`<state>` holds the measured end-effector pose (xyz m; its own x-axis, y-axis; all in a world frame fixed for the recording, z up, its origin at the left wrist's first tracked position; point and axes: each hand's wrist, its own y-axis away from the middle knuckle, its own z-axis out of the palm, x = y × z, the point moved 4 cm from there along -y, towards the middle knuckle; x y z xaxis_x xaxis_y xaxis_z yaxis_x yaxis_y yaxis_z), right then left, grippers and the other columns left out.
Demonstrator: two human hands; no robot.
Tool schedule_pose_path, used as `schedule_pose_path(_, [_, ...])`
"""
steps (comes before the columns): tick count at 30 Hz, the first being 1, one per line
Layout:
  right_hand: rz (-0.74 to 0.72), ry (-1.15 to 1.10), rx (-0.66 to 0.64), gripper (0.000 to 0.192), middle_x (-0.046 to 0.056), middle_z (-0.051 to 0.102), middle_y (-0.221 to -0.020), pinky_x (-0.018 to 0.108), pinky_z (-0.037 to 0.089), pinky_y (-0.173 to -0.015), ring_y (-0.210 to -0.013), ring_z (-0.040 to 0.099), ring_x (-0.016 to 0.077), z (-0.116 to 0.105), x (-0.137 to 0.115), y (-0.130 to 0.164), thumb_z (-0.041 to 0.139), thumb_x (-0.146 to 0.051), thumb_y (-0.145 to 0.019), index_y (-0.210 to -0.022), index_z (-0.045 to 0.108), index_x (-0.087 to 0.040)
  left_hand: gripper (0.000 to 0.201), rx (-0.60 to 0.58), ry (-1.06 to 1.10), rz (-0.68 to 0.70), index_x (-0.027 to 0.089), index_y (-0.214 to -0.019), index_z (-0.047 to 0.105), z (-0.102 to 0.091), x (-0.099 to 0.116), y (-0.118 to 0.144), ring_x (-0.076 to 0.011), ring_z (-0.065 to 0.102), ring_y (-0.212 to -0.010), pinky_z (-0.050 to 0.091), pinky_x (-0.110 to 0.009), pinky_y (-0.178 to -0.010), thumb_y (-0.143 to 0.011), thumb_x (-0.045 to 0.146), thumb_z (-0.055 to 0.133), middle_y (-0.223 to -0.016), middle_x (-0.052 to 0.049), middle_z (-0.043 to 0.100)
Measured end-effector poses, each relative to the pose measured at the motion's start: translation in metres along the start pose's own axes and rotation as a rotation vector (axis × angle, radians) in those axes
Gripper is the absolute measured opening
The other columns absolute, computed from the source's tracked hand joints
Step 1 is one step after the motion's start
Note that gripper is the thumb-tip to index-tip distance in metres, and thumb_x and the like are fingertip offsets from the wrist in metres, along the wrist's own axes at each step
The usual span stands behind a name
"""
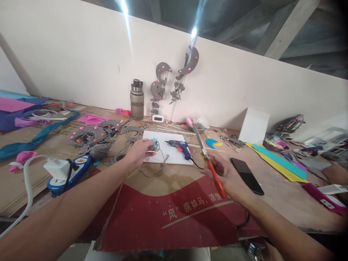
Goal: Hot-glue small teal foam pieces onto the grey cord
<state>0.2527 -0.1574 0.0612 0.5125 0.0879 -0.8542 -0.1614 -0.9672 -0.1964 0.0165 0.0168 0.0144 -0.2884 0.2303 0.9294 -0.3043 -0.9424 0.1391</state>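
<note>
My left hand (140, 152) is closed in a pinch on a small teal cut-out piece (154, 141), held above a white board (152, 136). Grey cord (163, 161) trails below those fingers onto the cardboard. My right hand (221, 172) is wrapped round a long tool (216, 177) with a red-orange handle and a slender metal front pointing up and away; seen edge-on, its exact kind is unclear. Between my hands, a blue glue gun (178, 146) lies on the board.
Left are a blue power strip (73, 172), grey crescent ornaments (92, 135) and teal cloth (38, 136). A bottle (137, 101) stands by the wall. Right are a phone (247, 174), coloured sheets (277, 163) and a magenta power strip (323, 197). Another person's hand (337, 173) shows far right.
</note>
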Motion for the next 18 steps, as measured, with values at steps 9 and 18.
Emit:
schedule_pose_path(9, [-0.110,0.081,-0.359,0.040,-0.004,0.045,-0.069,0.023,0.042,-0.061,-0.062,0.041,0.0098,0.070,-0.023,-0.022,0.051,-0.052,-0.084,-0.109,0.052,-0.020,0.019,0.020,-0.006,0.021,0.011,-0.072,0.059,-0.005,0.009,0.001,-0.0112,0.060,-0.056,0.047,-0.022,-0.050,-0.063,0.023,0.071,-0.068,-0.004,0.063])
schedule_pose_path(18, [-0.166,0.323,-0.427,0.034,0.000,0.058,-0.080,0.026,0.039,-0.068,-0.072,0.049,0.0136,0.076,-0.035,-0.025,0.046,-0.052,-0.087,-0.092,0.055,-0.020,0.019,0.065,0.018,0.059,0.012,-0.073,0.059,-0.009,0.014,-0.001,-0.0094,0.059,-0.054,0.044,-0.021,-0.049,-0.062,0.025,0.069,-0.068,-0.001,0.062])
